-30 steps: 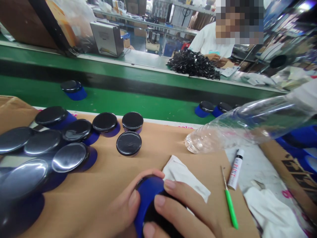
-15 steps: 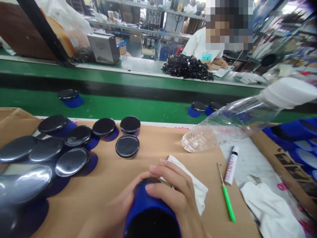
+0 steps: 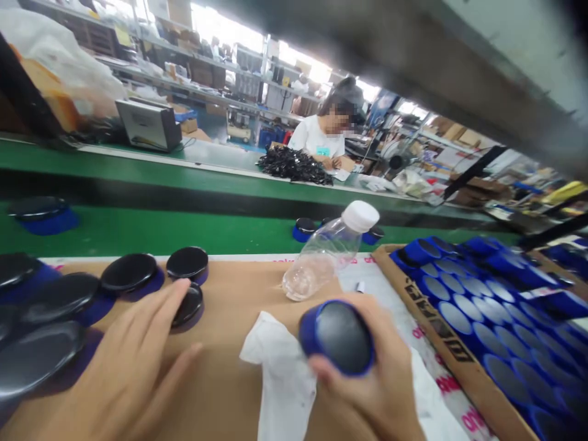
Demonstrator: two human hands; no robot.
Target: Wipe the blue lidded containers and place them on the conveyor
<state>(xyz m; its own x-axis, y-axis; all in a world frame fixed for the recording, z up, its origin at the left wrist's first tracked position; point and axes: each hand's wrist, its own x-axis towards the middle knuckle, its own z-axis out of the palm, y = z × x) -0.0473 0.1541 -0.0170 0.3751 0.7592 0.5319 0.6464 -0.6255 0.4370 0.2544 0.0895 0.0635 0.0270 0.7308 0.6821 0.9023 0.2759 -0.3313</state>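
Note:
My right hand [image 3: 381, 367] grips a short blue cylinder [image 3: 344, 337], tilted so that its dark round end with a blue rim faces me. The fingers are wrapped round its right side. My left hand [image 3: 133, 355] is open, with its fingers stretched out beside a blue cylinder with a glossy black top [image 3: 188, 306]. The fingertips overlap this piece in view; whether they touch it I cannot tell. Several more black-topped blue cylinders [image 3: 131, 272] stand on the cardboard [image 3: 225, 380] to the left. A crumpled white cloth [image 3: 285, 380] lies between my hands.
A clear bottle with a white cap [image 3: 361, 215] leans beyond my right hand. At right, a cardboard box [image 3: 413, 300] holds many blue cylinders. More stand on the green surface [image 3: 239, 236]. A person [image 3: 316, 138] works across the bench beside a black pile [image 3: 294, 165].
My left hand has let go of the blue cylinder and moved left. My right hand has carried it right and turned it. The view has swung right, showing the box of cylinders.

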